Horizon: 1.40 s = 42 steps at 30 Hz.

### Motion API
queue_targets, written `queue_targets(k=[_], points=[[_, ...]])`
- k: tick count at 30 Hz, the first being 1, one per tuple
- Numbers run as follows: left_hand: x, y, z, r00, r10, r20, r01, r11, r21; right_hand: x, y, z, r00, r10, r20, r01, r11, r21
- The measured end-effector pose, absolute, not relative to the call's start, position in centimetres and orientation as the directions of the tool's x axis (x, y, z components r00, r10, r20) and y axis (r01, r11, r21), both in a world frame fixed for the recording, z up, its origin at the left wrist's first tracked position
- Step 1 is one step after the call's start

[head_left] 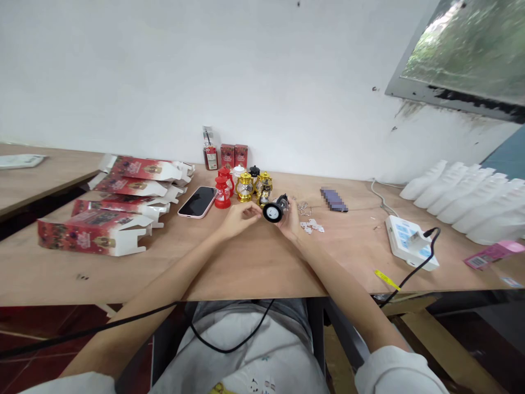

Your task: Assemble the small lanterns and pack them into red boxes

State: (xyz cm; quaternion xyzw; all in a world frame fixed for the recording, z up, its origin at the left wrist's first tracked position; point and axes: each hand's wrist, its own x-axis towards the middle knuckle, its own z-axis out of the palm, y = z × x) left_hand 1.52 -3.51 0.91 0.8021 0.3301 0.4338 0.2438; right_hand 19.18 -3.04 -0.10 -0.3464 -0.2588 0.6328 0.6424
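Note:
My right hand [290, 220] is closed round a small black lantern [275, 210], held on its side with its round white-marked base facing me. My left hand [240, 216] is curled, its fingertips pinched close to that base. Just behind stand several small toy lanterns: two red ones [223, 190], a gold one [245, 186], and black-and-gold ones [264, 187]. Small white tabs [311, 226] and thin metal hooks [303, 207] lie on the wooden table [254, 262] to the right of my hands.
A pink phone [198, 202] lies left of the lanterns. Red printed boxes [118, 205] are stacked flat at left. A white power strip [410, 241] with a black cable sits at right, white bottles [467, 202] beyond it. Small red boxes [233, 155] stand by the wall.

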Motion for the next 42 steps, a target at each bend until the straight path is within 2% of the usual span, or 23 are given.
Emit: queue_targets(k=[5,7,8,10,14,16,19,25,30,33,36,39,42], points=[[-0.8,-4.0,2.7,0.484,0.723,0.493,0.509,-0.691,0.514,18.8,-3.5,-0.2,0.018,0.999,0.034,-0.537,0.039,-0.842],[-3.1,-5.1,3.8,0.597,0.692,0.406,0.618,-0.72,0.317,18.6,-3.5,-0.6,0.036,0.994,0.104,-0.455,0.109,-0.884],[-4.6,-5.9,4.2,0.599,0.708,0.375,0.692,-0.693,0.203,18.5,-3.6,-0.8,0.049,0.988,0.148,-0.4,0.155,-0.903],[-8.3,-8.1,4.7,0.566,0.757,0.327,0.792,-0.609,0.039,18.3,-3.7,-1.2,0.05,0.964,0.26,-0.259,0.264,-0.929],[-17.0,-13.2,3.6,0.371,0.86,0.35,0.928,-0.357,-0.105,17.9,-4.3,-1.9,0.002,0.876,0.483,0.115,0.479,-0.87],[-20.6,-15.1,2.3,0.254,0.881,0.398,0.965,-0.207,-0.159,17.8,-4.7,-1.9,-0.011,0.846,0.532,0.258,0.517,-0.816],[-23.8,-16.5,0.4,0.279,0.855,0.437,0.959,-0.227,-0.167,17.9,-5.0,-1.8,-0.013,0.839,0.543,0.373,0.508,-0.776],[-25.2,-14.5,-0.4,0.287,0.632,0.72,0.958,-0.195,-0.211,18.1,-5.1,-1.7,0.006,0.842,0.54,0.487,0.469,-0.737],[-26.9,-13.4,-0.1,0.407,0.626,0.665,0.913,-0.26,-0.315,18.0,-5.1,-2.0,-0.012,0.821,0.571,0.54,0.486,-0.687],[-25.9,-14.7,1.0,0.452,0.536,0.714,0.892,-0.261,-0.369,18.1,-5.1,-2.0,0.029,0.754,0.656,0.625,0.498,-0.601],[-22.7,-16.6,3.0,0.412,0.426,0.805,0.911,-0.213,-0.354,18.2,-5.5,-1.9,0.028,0.621,0.783,0.747,0.507,-0.429],[-18.5,-17.3,5.2,0.43,0.272,0.861,0.892,-0.273,-0.359,17.5,-6.3,-2.3,-0.253,0.445,0.859,0.739,0.662,-0.125],[-14.2,-15.7,6.2,0.51,0.167,0.844,0.808,-0.429,-0.403,15.8,-7.4,-3.0,-0.552,0.259,0.792,0.572,0.809,0.134]])
